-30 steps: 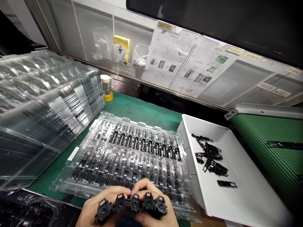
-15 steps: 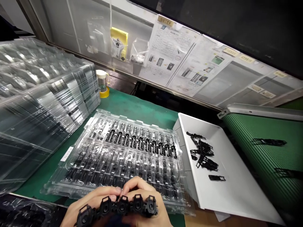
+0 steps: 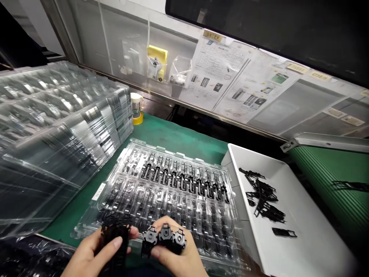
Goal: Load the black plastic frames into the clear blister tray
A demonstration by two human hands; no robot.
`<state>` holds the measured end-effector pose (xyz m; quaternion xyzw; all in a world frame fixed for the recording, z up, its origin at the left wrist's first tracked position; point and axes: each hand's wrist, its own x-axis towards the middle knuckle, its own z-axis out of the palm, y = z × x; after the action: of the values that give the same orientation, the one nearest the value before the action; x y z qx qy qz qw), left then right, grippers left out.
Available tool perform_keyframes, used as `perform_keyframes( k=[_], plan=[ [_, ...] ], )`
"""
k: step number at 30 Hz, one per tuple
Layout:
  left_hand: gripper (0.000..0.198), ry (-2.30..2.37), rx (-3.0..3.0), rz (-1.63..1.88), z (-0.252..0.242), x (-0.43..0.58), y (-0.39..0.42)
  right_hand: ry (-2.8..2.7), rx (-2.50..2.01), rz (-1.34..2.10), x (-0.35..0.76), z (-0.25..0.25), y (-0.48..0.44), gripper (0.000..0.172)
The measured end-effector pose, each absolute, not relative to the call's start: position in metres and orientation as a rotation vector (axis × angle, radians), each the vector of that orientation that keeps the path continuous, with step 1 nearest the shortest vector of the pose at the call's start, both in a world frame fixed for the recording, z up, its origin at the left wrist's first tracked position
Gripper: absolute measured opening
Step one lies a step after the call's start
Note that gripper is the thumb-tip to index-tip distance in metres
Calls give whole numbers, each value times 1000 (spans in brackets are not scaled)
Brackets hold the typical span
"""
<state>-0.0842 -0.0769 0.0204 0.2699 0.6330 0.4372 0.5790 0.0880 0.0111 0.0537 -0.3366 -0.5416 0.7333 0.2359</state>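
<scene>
Down at the near edge, the left hand (image 3: 95, 252) is closed around a short piece of black plastic parts (image 3: 113, 240), thumb laid across its front. Just beside it, the right hand (image 3: 175, 257) pinches a row of three black round parts (image 3: 163, 237) between thumb and fingers, the row standing up over the fingertips. The two pieces are apart, with a small gap between them.

Both hands hover over the near edge of a clear plastic tray (image 3: 173, 204) lying on the green mat (image 3: 173, 136). Its far row of pockets holds a line of black clips (image 3: 184, 181), each upright in its own slot; the nearer rows look mostly clear, with darker parts showing through from below, so what is in those pockets is hard to tell.

To the right, touching or nearly touching the tray, sits a white bin (image 3: 302, 238). A loose heap of black parts (image 3: 263, 200) lies toward its far left side, and one flat black piece (image 3: 284, 232) lies alone nearer in.

On the left, a tall stack of clear trays (image 3: 57, 142) leans on the mat. At the far left end of the mat stands a small clear jar (image 3: 137, 107) on a yellow tape roll. Far right, a green ribbed belt (image 3: 331, 184) carries a black part (image 3: 350, 186).
</scene>
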Motion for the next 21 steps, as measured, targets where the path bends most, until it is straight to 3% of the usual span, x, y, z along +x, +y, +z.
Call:
perform_keyframes(
  k=[2, 5, 8, 11, 14, 19, 21],
  plan=[
    [25, 1590, 902, 911, 19, -110, -80, -1727, -906, 1764, 81, 47, 14, 13],
    [22, 1776, 1626, 871, 25, -139, -75, -2087, -708, 1333, 70, 34, 20, 25],
    [34, 1723, 2141, 793, 22, -152, -64, -2363, -575, 938, 59, 14, 27, 29],
    [49, 1608, 2236, 658, 6, -154, -51, -2589, -518, 664, 50, -8, 33, 29],
    [56, 1583, 2236, 524, -7, -154, -45, -2743, -496, 569, 47, -21, 37, 27],
    [37, 1727, 2221, 280, -8, -154, -49, -2868, -576, 602, 59, -16, 35, 41],
    [29, 1822, 2219, 257, -8, -154, -50, -2873, -609, 603, 66, -13, 33, 40]
  ],
)
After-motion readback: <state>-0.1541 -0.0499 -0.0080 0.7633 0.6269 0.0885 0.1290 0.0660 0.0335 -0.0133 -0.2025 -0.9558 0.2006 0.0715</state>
